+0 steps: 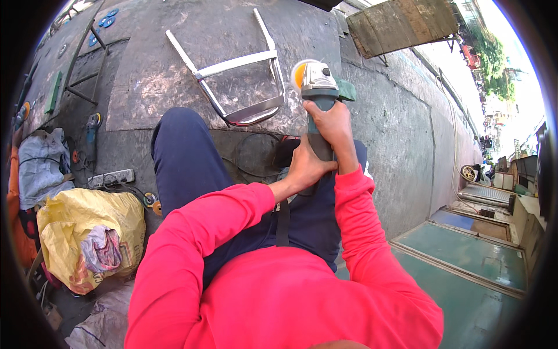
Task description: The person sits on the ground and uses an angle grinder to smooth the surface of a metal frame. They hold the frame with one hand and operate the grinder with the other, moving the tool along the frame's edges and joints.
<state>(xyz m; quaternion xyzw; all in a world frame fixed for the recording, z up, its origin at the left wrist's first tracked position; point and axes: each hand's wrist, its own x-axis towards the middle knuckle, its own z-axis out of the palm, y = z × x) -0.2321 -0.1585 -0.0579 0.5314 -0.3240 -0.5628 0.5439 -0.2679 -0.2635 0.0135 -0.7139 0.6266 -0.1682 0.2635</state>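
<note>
Teal-grey grinder [320, 94], gripped by left hand [310, 166] behind and right hand [333, 128] ahead.
Nearer the right: silver frame [235, 63], forward-left on worn sheet [145, 87] by its near edge, long axis pointing away.

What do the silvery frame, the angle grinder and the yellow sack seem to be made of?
Silvery frame: probably bare metal, by its bright, shiny edges.
Angle grinder: likely cast metal at the head, which gleams silver; matte dark plastic, apparently, on the body.
Yellow sack: perhaps woven plastic, by its slight sheen and stiff creases.
</note>
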